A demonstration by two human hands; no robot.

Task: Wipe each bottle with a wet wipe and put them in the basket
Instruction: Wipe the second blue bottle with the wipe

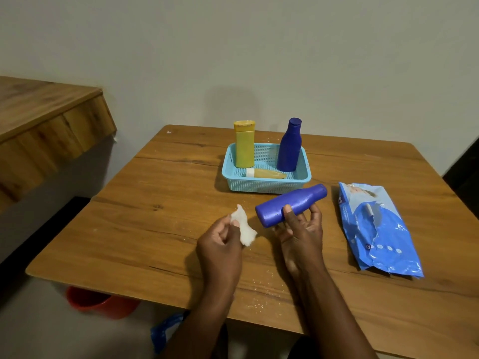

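Bottle (290, 204) in right hand (302, 229), wipe (245, 226) pinched in left hand (220, 244), over wooden table (155, 203).

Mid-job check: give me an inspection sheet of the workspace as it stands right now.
Surface: wooden table, pale specks near the front edge.
Job's things: light blue basket holds upright yellow bottle, upright blue bottle, small yellow bottle lying flat; second blue bottle held outside it; wet wipe; wipes pack at right.
Clutter: nothing seen.
Grippers: left hand pinches the wipe; right hand grips the held bottle.
Cables: nothing seen.
Surroundings: red bucket below; wooden ledge at left.
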